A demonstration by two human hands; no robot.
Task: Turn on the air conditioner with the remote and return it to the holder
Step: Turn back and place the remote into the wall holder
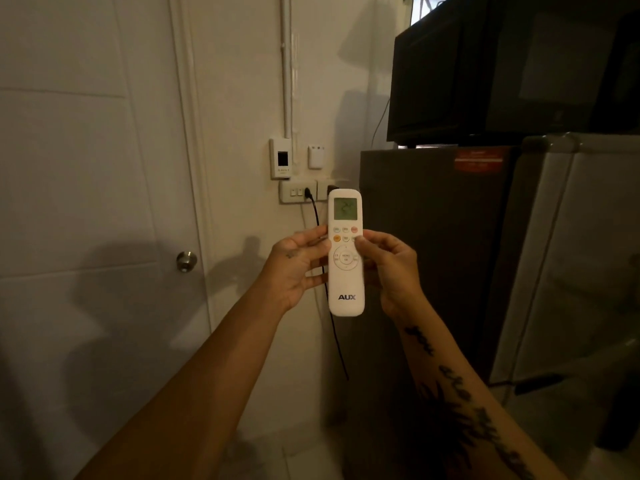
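- My left hand (300, 268) and right hand (388, 268) grip the white plastic AUX remote (345, 252) upright between them.
- My right thumb covers one button; screen digits blurred.
- White wall holder (316, 156) sits above, well apart.

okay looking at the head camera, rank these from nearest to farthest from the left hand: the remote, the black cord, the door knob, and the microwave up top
From the left hand:
1. Remote, held in it, just to its right.
2. Black cord, hanging down the wall behind the hand.
3. Door knob, off to the left on the door.
4. Microwave, high on the right, atop the fridge.
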